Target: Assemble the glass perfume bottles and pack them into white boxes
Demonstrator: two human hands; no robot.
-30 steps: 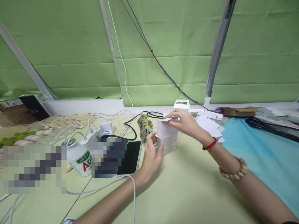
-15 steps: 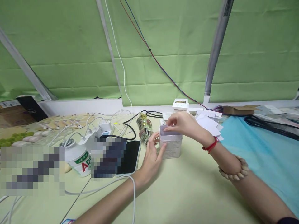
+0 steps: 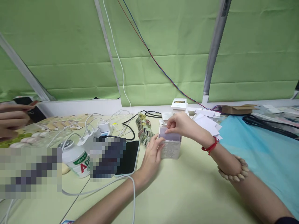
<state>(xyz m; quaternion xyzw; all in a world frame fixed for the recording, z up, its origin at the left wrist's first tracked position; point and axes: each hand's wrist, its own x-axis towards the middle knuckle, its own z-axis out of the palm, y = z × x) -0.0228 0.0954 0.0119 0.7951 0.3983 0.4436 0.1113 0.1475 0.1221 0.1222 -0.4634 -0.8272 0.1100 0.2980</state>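
Green blinds (image 3: 168, 25) fill the far side, creased in level folds and parted by slanting grey posts (image 3: 214, 49). A white cord (image 3: 114, 43) hangs left of centre; red and blue wires (image 3: 161, 67) slope down rightward. Beneath runs a white ledge (image 3: 58, 108). The pale tabletop (image 3: 198, 193) spreads near, seamed at left, under soft light.

Two own hands (image 3: 150, 155) (image 3: 183, 126), one co-worker's hand (image 3: 14, 119), one held box (image 3: 171, 150), two bracelets (image 3: 211, 147) (image 3: 234, 170)
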